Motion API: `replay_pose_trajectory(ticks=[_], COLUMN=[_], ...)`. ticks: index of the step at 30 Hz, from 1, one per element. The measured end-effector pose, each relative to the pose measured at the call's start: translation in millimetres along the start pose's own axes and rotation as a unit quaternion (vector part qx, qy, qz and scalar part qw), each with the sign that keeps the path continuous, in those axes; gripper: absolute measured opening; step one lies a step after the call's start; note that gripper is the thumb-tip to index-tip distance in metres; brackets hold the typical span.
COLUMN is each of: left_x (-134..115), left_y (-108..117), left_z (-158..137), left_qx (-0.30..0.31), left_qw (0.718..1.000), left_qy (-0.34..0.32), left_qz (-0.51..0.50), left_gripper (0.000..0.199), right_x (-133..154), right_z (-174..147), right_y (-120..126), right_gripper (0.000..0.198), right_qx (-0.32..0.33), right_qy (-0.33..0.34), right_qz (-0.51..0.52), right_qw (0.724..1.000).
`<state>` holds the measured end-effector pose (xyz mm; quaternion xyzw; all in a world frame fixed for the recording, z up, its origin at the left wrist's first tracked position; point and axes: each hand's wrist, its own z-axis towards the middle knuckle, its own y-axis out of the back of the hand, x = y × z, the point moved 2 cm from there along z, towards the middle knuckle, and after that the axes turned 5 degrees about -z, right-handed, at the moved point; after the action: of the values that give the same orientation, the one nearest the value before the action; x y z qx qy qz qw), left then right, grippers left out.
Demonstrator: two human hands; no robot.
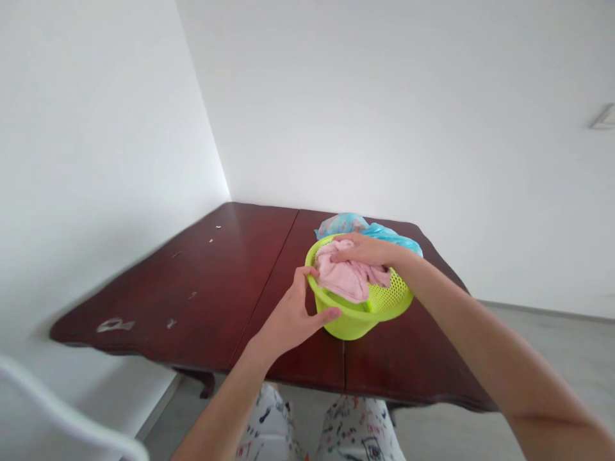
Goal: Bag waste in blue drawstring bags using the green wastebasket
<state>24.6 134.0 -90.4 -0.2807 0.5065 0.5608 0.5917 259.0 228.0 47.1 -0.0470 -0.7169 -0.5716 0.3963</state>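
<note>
A lime-green perforated plastic basket (pixel 346 328) stands on the dark red wooden table, tipped slightly toward me. My left hand (pixel 295 314) grips its near left rim, fingers over the edge and thumb along the outside wall. Above the basket's opening, my right hand (pixel 365 250) is closed on a pink cloth (pixel 343 275), which hangs bunched over the inside. Part of the cloth and the basket's far wall are hidden by the right hand and forearm.
Blue plastic bags (pixel 390 237) lie behind the basket at the back of the table (pixel 230 275). White scraps and marks (pixel 115 324) are on the table's left side. White walls stand behind and to the left. A white curved bar (pixel 67 416) shows at lower left.
</note>
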Motion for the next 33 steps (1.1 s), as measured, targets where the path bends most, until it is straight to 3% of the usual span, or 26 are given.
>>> replay_pose_trajectory(ticks=[2,5,8,10,12,15,19,21,24,26,27,30,31,33], left_x=[-8,-27,-51,-65,-74,-79,-80,-82,-83,-78,-73,-42,-28,2], left_y=[7,14,10,2,-3,7,44,65,94,113,123,147,152,156], left_z=[-3,-3,5,16,27,37,35,33,35,41,46,67,76,95], left_qx=[-0.001,-0.007,-0.012,-0.01,-0.052,-0.148,-0.214,-0.249,-0.297,-0.317,-0.32,-0.305,-0.293,-0.256], left_qw=[0.998,0.99,0.968,0.948,0.925,0.88,0.841,0.829,0.804,0.79,0.787,0.8,0.809,0.829], left_qy=[-0.018,-0.096,-0.198,-0.256,-0.311,-0.385,-0.417,-0.416,-0.413,-0.397,-0.378,-0.284,-0.241,-0.15], left_qz=[0.052,0.103,0.155,0.19,0.211,0.237,0.269,0.277,0.307,0.345,0.368,0.432,0.448,0.474], left_gripper=[0.094,0.123,0.154,0.165,0.162,0.135,0.096,0.089,0.098,0.1,0.097,0.088,0.087,0.082], right_x=[1,10,32,49,64,78,77,71,51,27,12,-51,-74,-122], right_z=[-19,-52,-73,-78,-77,-76,-86,-98,-124,-145,-156,-188,-197,-209], right_y=[4,-6,-26,-38,-47,-54,-54,-55,-58,-60,-61,-72,-81,-104], right_gripper=[0.021,0.027,0.034,0.031,0.034,0.059,0.092,0.102,0.098,0.086,0.076,0.038,0.029,0.02], right_qx=[-0.118,-0.297,-0.358,-0.354,-0.314,-0.205,-0.095,-0.107,-0.223,-0.355,-0.431,-0.648,-0.694,-0.727], right_qy=[-0.01,-0.001,0.054,0.092,0.141,0.226,0.305,0.323,0.309,0.276,0.254,0.15,0.1,-0.015], right_qz=[-0.032,-0.1,-0.078,-0.012,0.079,0.176,0.171,0.143,0.105,0.107,0.118,0.171,0.188,0.212], right_qw=[0.992,0.95,0.929,0.931,0.935,0.936,0.932,0.93,0.919,0.887,0.858,0.727,0.687,0.653])
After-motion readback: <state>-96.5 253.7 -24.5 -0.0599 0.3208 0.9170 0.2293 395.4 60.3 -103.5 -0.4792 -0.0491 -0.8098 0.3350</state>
